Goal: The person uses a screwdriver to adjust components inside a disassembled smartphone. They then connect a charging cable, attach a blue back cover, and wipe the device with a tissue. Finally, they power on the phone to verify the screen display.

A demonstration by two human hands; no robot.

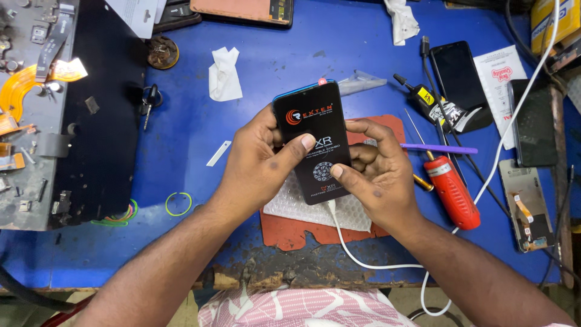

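Wide blue workbench (254,79) fills the view, paint worn through to bare wood at the near edge, and on it sits a red-brown work mat (290,233) with a sheet of bubble wrap (290,203) on top. Above that, held up off the mat, is the smartphone (311,142), its black screen covered by a printed protective film, a blue frame showing at the top edge. The left hand (257,163) is clamped on the phone's left side, thumb pressed flat across the glass; the right hand (375,175) grips the lower right corner, thumb on the film too. A white charging cable (357,257) is plugged into the bottom of the phone. By the look of it, the screen is seated in the frame and the film is not yet peeled. To the right lie a red-handled screwdriver (452,191) and a thin purple pry tool (439,148); to the left, a small green rubber band (178,204).
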